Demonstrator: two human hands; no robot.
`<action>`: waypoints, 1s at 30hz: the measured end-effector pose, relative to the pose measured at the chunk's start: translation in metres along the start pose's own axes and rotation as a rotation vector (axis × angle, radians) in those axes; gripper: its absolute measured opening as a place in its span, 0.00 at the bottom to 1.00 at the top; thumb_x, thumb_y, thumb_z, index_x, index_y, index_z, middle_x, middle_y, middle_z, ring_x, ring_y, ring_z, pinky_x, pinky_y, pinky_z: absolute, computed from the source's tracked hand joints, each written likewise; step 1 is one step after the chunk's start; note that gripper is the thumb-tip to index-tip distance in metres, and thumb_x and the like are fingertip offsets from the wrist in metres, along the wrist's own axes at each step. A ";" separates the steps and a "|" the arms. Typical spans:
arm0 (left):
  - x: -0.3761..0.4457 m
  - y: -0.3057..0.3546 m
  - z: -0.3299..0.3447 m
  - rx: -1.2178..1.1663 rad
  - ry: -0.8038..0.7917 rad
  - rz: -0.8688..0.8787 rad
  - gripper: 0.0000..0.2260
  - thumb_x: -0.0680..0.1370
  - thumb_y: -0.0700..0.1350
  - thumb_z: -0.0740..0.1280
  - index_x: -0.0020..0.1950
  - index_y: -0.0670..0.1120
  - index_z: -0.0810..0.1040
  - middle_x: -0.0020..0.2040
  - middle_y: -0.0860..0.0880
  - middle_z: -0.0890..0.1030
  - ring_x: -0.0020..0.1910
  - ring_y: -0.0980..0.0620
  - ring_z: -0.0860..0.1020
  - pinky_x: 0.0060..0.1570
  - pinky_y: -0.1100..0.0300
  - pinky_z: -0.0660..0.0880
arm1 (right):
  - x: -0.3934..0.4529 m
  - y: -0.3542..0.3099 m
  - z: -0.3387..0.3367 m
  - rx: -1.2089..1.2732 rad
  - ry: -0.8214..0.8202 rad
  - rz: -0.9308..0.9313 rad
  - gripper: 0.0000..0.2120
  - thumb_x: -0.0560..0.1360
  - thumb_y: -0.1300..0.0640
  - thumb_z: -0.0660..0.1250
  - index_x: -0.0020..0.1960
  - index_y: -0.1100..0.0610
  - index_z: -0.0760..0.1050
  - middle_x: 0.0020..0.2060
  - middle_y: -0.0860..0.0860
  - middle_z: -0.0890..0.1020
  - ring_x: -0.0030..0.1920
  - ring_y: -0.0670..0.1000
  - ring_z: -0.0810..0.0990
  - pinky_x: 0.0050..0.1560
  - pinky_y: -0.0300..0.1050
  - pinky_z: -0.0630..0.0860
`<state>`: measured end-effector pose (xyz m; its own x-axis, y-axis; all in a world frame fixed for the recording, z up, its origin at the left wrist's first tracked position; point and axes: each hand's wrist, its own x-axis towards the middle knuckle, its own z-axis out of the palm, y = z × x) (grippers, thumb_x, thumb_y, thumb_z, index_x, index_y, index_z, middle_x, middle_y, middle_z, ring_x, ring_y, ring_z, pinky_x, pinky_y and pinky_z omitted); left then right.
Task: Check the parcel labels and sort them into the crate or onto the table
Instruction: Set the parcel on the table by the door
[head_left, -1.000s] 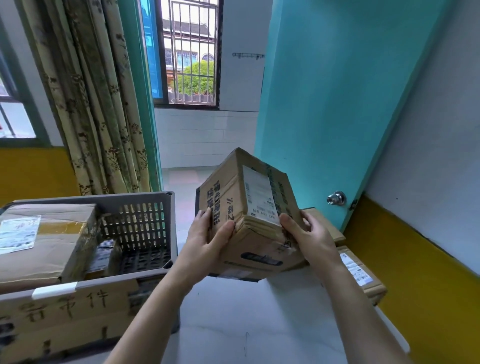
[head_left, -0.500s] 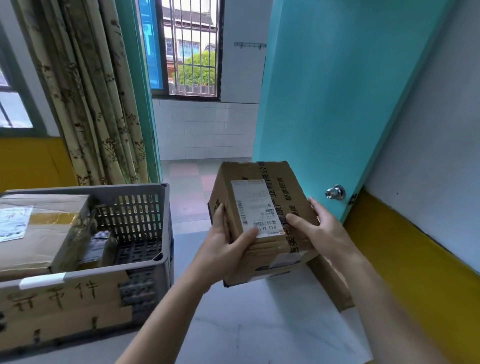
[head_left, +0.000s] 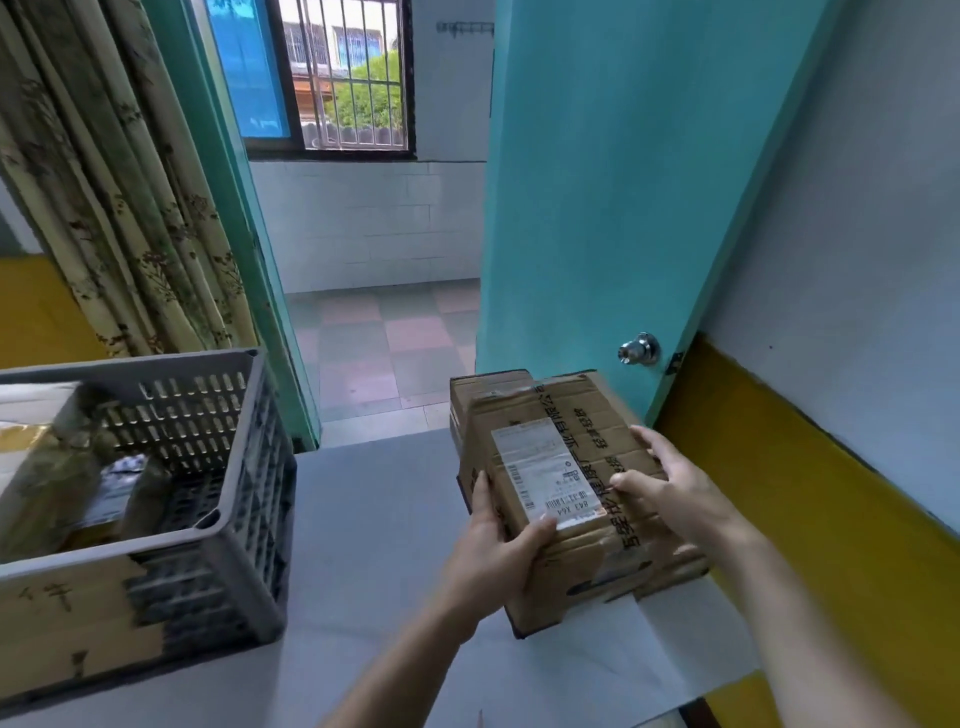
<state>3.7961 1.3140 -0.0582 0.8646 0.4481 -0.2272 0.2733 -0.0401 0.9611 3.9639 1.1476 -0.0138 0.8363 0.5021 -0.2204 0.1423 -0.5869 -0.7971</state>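
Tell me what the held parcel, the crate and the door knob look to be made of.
Parcel: brown corrugated cardboard, matte, with creased flaps, glossy clear tape and a white paper label.
Crate: grey moulded plastic, probably, dull finish, judging by its slotted lattice walls and rounded rim.
Door knob: polished metal, likely chrome or steel, given its bright mirror-like highlights.

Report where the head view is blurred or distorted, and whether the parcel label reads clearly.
Head view: the crate and its contents are motion-smeared; the parcel and its label are soft, with only the large code legible; wide-angle bending curves the door edges; daylight comes from the window.
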 end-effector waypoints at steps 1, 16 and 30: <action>0.000 -0.003 0.006 -0.010 -0.005 -0.024 0.39 0.79 0.57 0.72 0.82 0.62 0.51 0.70 0.56 0.78 0.67 0.51 0.79 0.68 0.42 0.77 | 0.000 0.006 -0.001 -0.015 0.003 0.006 0.41 0.66 0.37 0.69 0.78 0.35 0.61 0.70 0.44 0.68 0.65 0.52 0.75 0.65 0.59 0.78; 0.038 -0.046 0.058 -0.090 -0.061 -0.290 0.34 0.84 0.52 0.66 0.81 0.61 0.47 0.69 0.55 0.74 0.67 0.48 0.76 0.70 0.40 0.74 | 0.040 0.087 0.008 -0.051 -0.060 0.144 0.39 0.71 0.47 0.70 0.80 0.44 0.63 0.77 0.52 0.69 0.74 0.54 0.69 0.63 0.48 0.67; 0.072 -0.066 0.067 -0.047 -0.029 -0.339 0.32 0.83 0.49 0.67 0.80 0.59 0.51 0.69 0.53 0.77 0.66 0.48 0.78 0.69 0.39 0.74 | 0.081 0.117 0.035 -0.048 -0.042 0.184 0.36 0.75 0.53 0.70 0.80 0.48 0.62 0.77 0.53 0.69 0.75 0.56 0.68 0.72 0.55 0.68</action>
<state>3.8685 1.2894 -0.1487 0.7393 0.4036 -0.5390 0.5283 0.1487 0.8360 4.0300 1.1417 -0.1447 0.8278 0.4091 -0.3839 0.0148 -0.7000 -0.7140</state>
